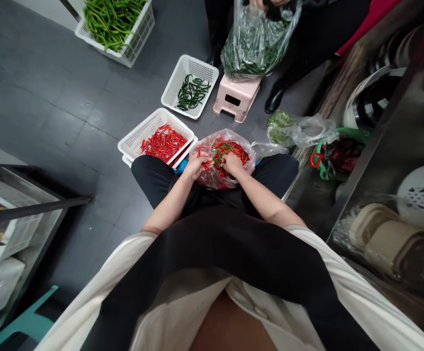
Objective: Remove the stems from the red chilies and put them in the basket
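A clear plastic bag [247, 168] of red chillies with green stems sits open between my knees. My left hand [196, 165] is at the bag's left side, its fingers closed round a few red chillies [205, 165]. Over the heap inside the bag, my right hand [231, 163] has its fingers bent down among the stems; what they pinch is too small to make out. Just left of the bag, a white perforated basket [136, 141] holds a pile of red chillies [164, 142].
Beyond stands another white basket [173, 80] with green chillies. A pink stool [241, 95] bears a bag of greens [255, 53] under another person's hands. Green beans fill a basket [138, 44] at the upper left. Shelves [358, 178] line the right side.
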